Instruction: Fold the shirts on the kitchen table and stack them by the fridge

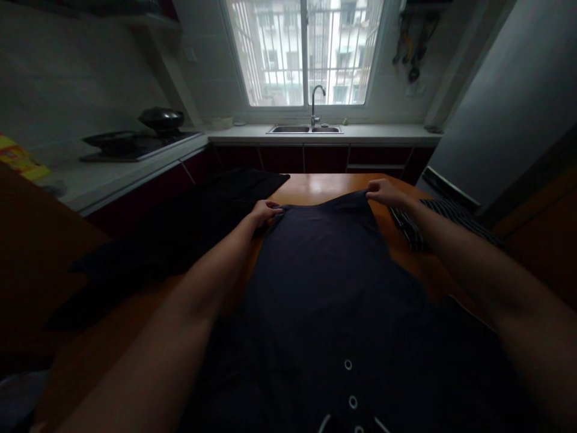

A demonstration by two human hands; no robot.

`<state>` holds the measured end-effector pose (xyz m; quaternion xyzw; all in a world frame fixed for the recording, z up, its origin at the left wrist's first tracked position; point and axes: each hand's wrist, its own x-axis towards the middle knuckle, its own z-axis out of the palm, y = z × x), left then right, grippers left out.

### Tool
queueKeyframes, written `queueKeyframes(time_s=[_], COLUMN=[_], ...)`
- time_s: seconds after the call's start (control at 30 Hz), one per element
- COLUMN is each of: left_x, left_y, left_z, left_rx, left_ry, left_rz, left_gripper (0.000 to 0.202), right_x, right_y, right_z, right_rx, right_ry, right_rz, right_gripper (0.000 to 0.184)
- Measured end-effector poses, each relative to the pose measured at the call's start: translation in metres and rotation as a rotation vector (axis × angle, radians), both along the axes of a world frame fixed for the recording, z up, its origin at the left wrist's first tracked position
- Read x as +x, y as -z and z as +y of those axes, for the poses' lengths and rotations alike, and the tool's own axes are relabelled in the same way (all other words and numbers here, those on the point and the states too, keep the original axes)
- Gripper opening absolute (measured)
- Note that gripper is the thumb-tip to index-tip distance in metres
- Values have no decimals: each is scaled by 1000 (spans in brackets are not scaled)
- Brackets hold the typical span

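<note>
Maybe the dark blue shirt (324, 270), pinched near the frame's middle by the left hand (265, 211) and right hand (383, 191), could wrinkle if one pulls harder.

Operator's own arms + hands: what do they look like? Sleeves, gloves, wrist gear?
Left hand and right hand are ungloved. Left forearm and right forearm are bare, with no sleeve in view. No watch, band or cable shows at either wrist. Too dim to rule out rings or small markings.
</note>
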<state>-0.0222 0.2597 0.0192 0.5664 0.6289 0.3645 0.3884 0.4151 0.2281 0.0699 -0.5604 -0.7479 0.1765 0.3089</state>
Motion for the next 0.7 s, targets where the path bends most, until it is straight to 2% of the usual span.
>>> queueKeyframes(time_s=[0.13, 0.2, 0.3, 0.4, 0.47, 0.53, 0.63, 0.7], left_x=[-2, -5, -9, -12, -13, -10, 10, 35], left_y=[-13, -22, -36, -44, -46, -44, -36, -25], left_z=[2, 6, 15, 29, 36, 39, 25, 5], left_rx=[-31, -12, 60, 167, 267, 350, 396, 430], left_ry=[19, 22, 13, -10, -31, -64, -105, 3], left_rz=[16, 17, 8, 35, 141, 330, 653, 823], left_gripper=[38, 41, 40, 37, 37, 42, 55, 59], right_x=[18, 24, 34, 40, 39, 30, -2, -34], right_y=[-9, -11, -16, -21, -23, -21, -4, 15], right_z=[8, 14, 26, 40, 47, 48, 35, 17], right_rx=[-117, -168, -142, -3, 108, 187, 197, 169], right_ry=[75, 102, 148, 141, 147, 199, 375, 434], right_rz=[319, 340, 128, -100, -172, -236, -363, -415], right_gripper=[9, 13, 16, 15, 12, 15, 37, 45])
